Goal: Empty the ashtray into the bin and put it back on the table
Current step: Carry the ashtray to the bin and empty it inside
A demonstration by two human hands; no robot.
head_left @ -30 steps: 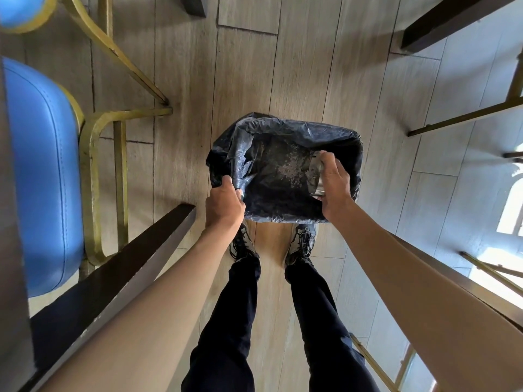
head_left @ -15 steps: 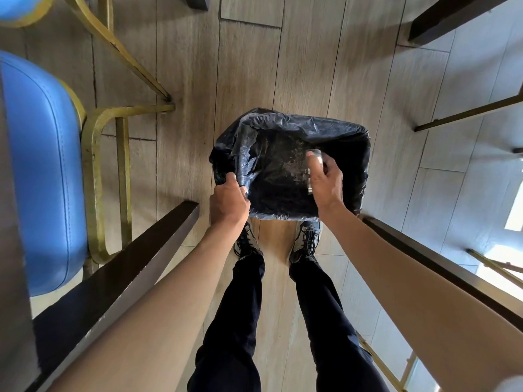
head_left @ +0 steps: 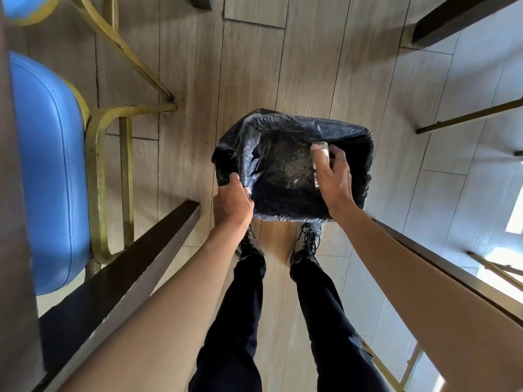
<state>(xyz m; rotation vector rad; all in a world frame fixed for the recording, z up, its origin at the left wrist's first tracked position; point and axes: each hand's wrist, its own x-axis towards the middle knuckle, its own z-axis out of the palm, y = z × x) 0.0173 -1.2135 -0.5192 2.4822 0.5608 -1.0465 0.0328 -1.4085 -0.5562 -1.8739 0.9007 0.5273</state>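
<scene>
A bin [head_left: 334, 124] lined with a black plastic bag stands on the wooden floor just beyond my feet. Grey ash lies scattered on the bag's bottom. My right hand [head_left: 334, 179] holds a clear glass ashtray [head_left: 321, 152] tipped on its side inside the bin's right half; my fingers cover most of it. My left hand [head_left: 232, 205] grips the bag's near-left rim.
A blue padded chair [head_left: 51, 165] with a brass frame stands at the left. Dark table edges run along the lower left [head_left: 127, 267] and lower right [head_left: 452, 270]. Another dark table corner [head_left: 452, 18] and brass chair legs [head_left: 467, 116] sit at the upper right.
My right hand has turned the ashtray a little inside the bin and shifted slightly toward the far side. My left hand has kept its hold on the bag's rim.
</scene>
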